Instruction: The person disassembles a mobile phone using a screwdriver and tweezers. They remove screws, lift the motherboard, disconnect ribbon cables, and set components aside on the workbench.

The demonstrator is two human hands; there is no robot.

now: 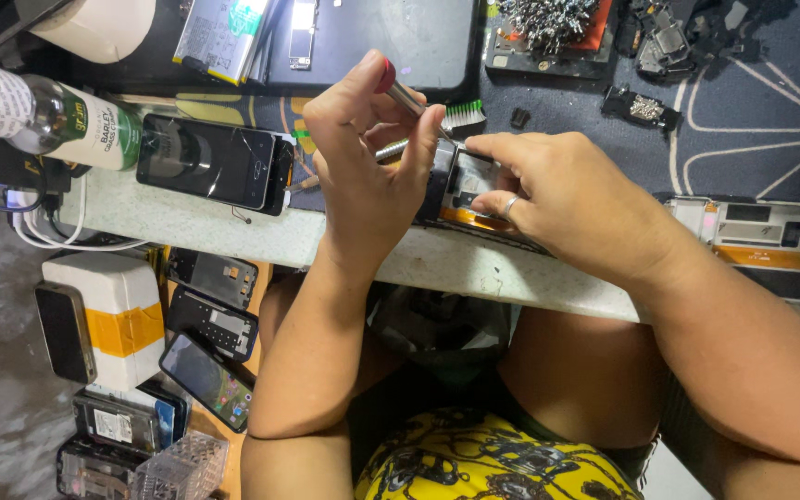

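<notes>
Screwdriver [398, 91] in the left hand [368, 157], red-capped, pinched between thumb and fingers with its tip aimed down into an opened phone [460, 190] lying at the front edge of the bench [233, 231]. The right hand [557, 199], a ring on one finger, presses flat on the phone's frame with fingers curled over it, pinning it down. To do this well, I judge the driver should stand square to the screw, the turning come from the fingertips only, and the holding hand keep the frame from sliding off the edge.

A cracked dark phone [210, 162] lies to the left of the working hand, beside a green-labelled bottle [48, 116]. A small green-bristled brush [463, 116] sits just behind the fingers, a tray of metal bits [548, 28] further back, and a stripped phone frame [770, 245] to the right. Below the bench, more phones [210, 319] lie stacked near a white box [108, 315] on a grey floor.
</notes>
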